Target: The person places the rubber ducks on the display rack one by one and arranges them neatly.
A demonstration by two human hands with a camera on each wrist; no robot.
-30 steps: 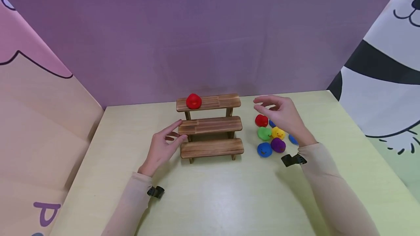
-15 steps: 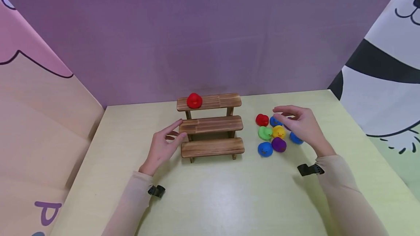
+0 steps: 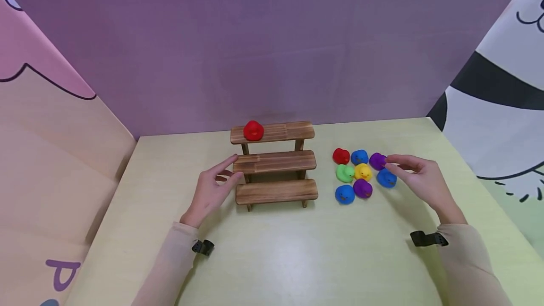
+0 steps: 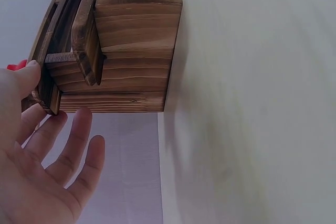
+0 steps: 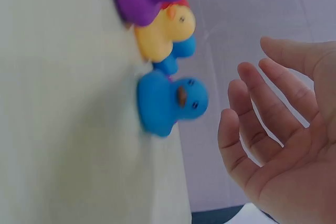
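Observation:
My left hand (image 3: 210, 192) holds the left end of the middle shelf of a three-step wooden stand (image 3: 274, 162), thumb and forefinger at its front and back edges. A red rubber duck (image 3: 253, 131) sits at the left of the top step. My right hand (image 3: 418, 181) hovers with parted fingers right beside a purple duck (image 3: 377, 161) and a blue duck (image 3: 386, 178). In the right wrist view nothing lies between its fingers, and the blue duck (image 5: 170, 100) is just off the fingertips.
Right of the stand, more ducks cluster on the pale table (image 3: 280, 254): red (image 3: 341, 156), blue (image 3: 359, 157), green duck (image 3: 345, 173), yellow duck (image 3: 363, 172), a front blue duck (image 3: 344, 194) and a front purple duck (image 3: 362, 188). A purple backdrop (image 3: 272, 46) rises behind.
The right hand has moved rightward and toward the person, from above the back of the duck cluster to its right side. The left hand and the stand have stayed put.

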